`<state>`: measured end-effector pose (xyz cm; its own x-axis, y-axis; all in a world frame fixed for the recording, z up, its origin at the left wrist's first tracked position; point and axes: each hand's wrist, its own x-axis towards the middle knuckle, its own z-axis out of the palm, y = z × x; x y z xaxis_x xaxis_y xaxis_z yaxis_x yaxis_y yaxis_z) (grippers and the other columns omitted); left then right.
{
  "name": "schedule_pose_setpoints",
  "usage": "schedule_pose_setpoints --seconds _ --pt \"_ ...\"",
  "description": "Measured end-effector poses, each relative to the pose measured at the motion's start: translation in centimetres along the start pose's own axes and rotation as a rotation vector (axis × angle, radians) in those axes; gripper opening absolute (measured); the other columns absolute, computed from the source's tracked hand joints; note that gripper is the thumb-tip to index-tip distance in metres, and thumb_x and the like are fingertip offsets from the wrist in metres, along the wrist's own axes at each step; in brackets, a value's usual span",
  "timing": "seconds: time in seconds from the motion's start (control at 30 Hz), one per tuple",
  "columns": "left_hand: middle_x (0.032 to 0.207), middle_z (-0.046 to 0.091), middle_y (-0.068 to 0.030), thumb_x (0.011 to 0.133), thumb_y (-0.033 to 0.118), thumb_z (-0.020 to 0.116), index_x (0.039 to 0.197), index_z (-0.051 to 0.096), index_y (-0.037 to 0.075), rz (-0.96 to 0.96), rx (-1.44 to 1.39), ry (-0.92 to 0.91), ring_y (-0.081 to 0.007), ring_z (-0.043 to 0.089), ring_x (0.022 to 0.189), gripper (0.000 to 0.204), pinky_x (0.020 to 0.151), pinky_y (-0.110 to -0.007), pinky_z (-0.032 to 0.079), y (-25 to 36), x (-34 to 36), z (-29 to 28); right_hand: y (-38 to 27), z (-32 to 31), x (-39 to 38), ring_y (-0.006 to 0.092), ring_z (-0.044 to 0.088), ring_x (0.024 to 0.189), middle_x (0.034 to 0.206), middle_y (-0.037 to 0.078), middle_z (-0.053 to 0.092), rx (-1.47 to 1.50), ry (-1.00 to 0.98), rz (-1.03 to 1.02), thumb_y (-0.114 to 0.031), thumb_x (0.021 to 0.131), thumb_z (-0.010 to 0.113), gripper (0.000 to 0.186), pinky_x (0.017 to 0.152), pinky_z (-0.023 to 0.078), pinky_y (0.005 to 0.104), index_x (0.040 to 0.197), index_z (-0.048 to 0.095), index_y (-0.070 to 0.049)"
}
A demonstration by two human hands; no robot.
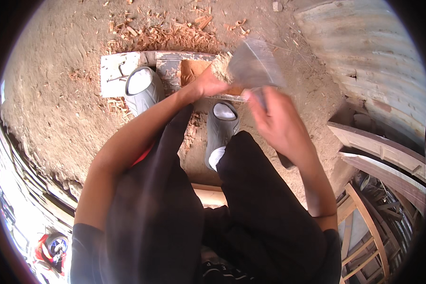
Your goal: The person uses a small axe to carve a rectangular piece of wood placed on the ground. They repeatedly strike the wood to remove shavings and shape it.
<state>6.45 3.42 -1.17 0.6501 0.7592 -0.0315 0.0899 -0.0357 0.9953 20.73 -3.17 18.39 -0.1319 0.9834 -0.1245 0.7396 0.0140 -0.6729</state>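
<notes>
My right hand is wrapped round the handle of a hatchet. Its broad grey blade is blurred by motion, and the handle's end sticks out below my hand. My left hand is closed round a pale, rough-faced piece of wood, just left of the blade. Whether the blade touches the wood, I cannot tell. Beneath both lies a worn, paint-flaked wooden block with an orange-brown recess, between my grey shoes and the heap of chips.
Wood chips lie scattered beyond the block on the dirt floor. Corrugated metal sheeting stands at the far right. Nearer on the right are wooden boards and a wooden frame. A red vehicle shows at lower left.
</notes>
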Motion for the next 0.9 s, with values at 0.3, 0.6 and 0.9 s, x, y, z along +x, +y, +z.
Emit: schedule_pose_setpoints --seconds 0.3,0.6,0.9 --pt "0.123 0.067 -0.0117 0.089 0.025 0.070 0.123 0.063 0.006 -0.005 0.076 -0.044 -0.0283 0.062 0.116 0.040 0.108 -0.040 0.045 -0.7 -1.1 0.0 -4.7 -2.1 0.3 0.0089 0.042 0.045 0.065 0.005 0.054 0.294 0.104 0.120 -0.025 0.104 0.059 0.029 0.043 0.035 0.0291 0.091 0.055 0.001" --pt "0.129 0.066 -0.0129 0.091 0.025 0.072 0.127 0.062 0.006 -0.023 -0.072 -0.059 -0.0267 0.061 0.120 0.042 0.109 -0.038 0.045 0.3 -1.8 0.0 -2.9 -3.0 -0.7 0.0370 0.065 0.071 0.078 0.024 0.064 0.030 -0.261 0.295 -0.025 0.101 0.061 0.029 0.065 0.048 0.0426 0.101 0.058 0.005" --pt "0.135 0.061 -0.0120 0.089 0.028 0.074 0.137 0.055 0.007 0.044 -0.099 -0.094 -0.0266 0.057 0.126 0.055 0.111 -0.040 0.042 -3.1 -1.9 0.5 -0.7 0.1 -1.6 0.0434 0.066 0.072 0.076 0.023 0.065 0.037 -0.224 0.204 -0.023 0.101 0.060 0.027 0.065 0.050 0.0481 0.101 0.057 0.004"
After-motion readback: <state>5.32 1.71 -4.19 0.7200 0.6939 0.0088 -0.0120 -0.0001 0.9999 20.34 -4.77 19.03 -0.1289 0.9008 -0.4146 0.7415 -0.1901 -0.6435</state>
